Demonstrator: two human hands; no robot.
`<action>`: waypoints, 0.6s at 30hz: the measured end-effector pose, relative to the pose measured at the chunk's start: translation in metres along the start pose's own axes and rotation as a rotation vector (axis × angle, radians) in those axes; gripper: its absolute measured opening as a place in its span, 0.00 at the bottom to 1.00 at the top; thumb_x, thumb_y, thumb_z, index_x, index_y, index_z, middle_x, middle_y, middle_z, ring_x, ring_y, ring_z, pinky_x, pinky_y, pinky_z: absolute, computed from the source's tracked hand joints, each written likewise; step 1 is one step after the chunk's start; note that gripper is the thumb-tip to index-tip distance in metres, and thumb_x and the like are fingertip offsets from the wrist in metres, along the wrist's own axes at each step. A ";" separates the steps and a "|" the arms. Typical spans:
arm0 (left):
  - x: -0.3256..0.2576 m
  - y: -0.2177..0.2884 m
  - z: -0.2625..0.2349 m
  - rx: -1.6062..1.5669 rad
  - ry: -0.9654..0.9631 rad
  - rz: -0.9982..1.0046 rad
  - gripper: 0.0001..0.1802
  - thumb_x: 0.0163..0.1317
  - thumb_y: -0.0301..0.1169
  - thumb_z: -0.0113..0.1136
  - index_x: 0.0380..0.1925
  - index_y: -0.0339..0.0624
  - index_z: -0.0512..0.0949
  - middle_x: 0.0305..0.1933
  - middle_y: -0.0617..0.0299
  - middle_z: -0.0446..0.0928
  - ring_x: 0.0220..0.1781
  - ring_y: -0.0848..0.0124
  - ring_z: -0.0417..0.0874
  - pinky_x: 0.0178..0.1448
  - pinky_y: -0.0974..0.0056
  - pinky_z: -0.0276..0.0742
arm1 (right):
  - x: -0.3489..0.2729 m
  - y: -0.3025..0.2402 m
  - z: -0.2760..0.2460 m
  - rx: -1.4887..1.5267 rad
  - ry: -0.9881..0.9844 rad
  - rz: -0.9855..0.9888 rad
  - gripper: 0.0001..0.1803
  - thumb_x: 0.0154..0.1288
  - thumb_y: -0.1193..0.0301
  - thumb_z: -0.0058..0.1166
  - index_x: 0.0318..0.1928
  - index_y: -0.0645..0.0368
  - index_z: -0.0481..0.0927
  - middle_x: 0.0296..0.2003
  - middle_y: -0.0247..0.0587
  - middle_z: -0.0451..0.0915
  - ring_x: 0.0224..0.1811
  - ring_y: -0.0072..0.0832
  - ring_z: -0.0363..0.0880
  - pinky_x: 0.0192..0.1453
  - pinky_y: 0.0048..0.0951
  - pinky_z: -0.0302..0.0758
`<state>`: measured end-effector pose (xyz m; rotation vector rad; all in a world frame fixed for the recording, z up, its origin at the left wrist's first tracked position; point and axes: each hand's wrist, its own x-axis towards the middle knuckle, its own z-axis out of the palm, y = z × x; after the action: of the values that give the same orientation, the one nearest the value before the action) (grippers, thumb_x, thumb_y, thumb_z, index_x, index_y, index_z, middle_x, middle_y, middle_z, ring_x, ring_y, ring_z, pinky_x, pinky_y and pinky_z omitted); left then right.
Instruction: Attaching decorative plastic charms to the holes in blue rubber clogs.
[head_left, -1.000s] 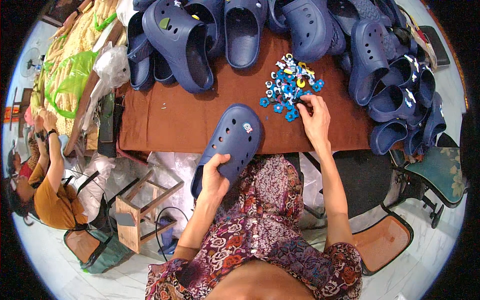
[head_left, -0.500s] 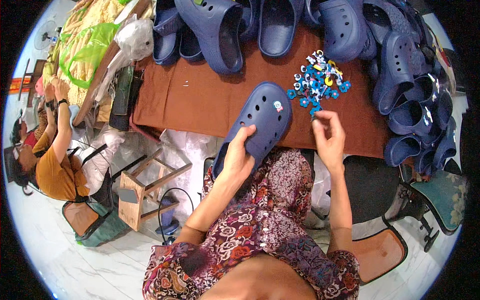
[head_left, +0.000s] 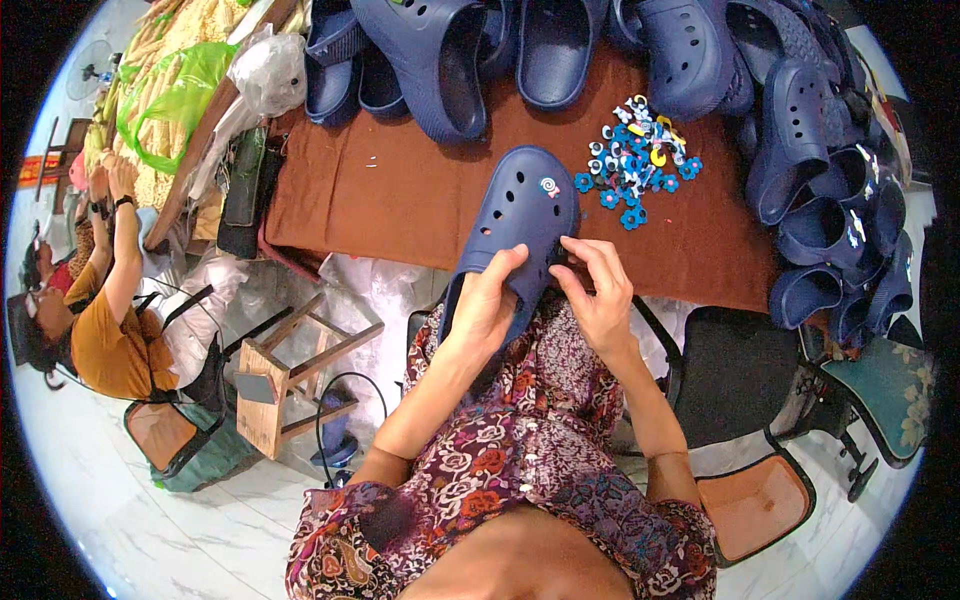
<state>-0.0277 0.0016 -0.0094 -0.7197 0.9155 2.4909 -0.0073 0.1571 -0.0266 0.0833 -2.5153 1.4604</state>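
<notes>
A navy clog [head_left: 525,215] with round holes is tilted over my lap at the table's near edge. My left hand [head_left: 482,305] grips it by the heel side, thumb lying over the strap and upper. One small round white and blue charm [head_left: 549,187] with a bit of red sits in a hole near the toe. At the clog's right side is my right hand [head_left: 595,285], thumb and forefinger curled in close against the upper; anything between them is too small to make out. Beyond it lies a pile of small charms [head_left: 640,160], mostly blue flowers, with white, black and yellow pieces.
Several navy clogs [head_left: 685,60] line the far and right sides of the brown cloth-covered table [head_left: 380,210]. To the left stand a wooden stool [head_left: 265,400] and a seated person in an orange-brown top [head_left: 115,345]. A black chair [head_left: 735,375] is at my right.
My right hand has left the charm pile and come down and left to the clog's side. The clog, still in my left hand, has shifted slightly and stands a little more upright.
</notes>
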 end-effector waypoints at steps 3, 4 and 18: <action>-0.003 -0.004 -0.003 0.082 -0.038 0.050 0.23 0.61 0.25 0.61 0.56 0.33 0.69 0.52 0.56 0.77 0.51 0.69 0.79 0.57 0.63 0.76 | 0.002 0.003 -0.001 0.063 -0.014 0.033 0.14 0.60 0.75 0.62 0.48 0.60 0.80 0.41 0.44 0.78 0.38 0.36 0.81 0.37 0.30 0.78; -0.003 -0.005 -0.005 0.121 -0.038 0.068 0.24 0.61 0.25 0.61 0.57 0.33 0.68 0.52 0.56 0.77 0.52 0.70 0.79 0.58 0.64 0.75 | 0.002 0.005 -0.001 0.111 -0.028 0.063 0.14 0.61 0.75 0.61 0.48 0.60 0.80 0.41 0.44 0.78 0.37 0.36 0.81 0.37 0.30 0.78; -0.014 -0.011 -0.005 0.302 -0.017 0.133 0.27 0.60 0.23 0.62 0.59 0.31 0.66 0.54 0.56 0.76 0.57 0.70 0.76 0.62 0.64 0.72 | -0.011 0.009 0.009 0.324 -0.026 0.150 0.07 0.66 0.77 0.57 0.44 0.63 0.81 0.35 0.41 0.81 0.35 0.26 0.82 0.40 0.26 0.77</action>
<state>-0.0090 0.0037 -0.0100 -0.5525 1.3354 2.3874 0.0003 0.1533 -0.0411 -0.0337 -2.3248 1.9276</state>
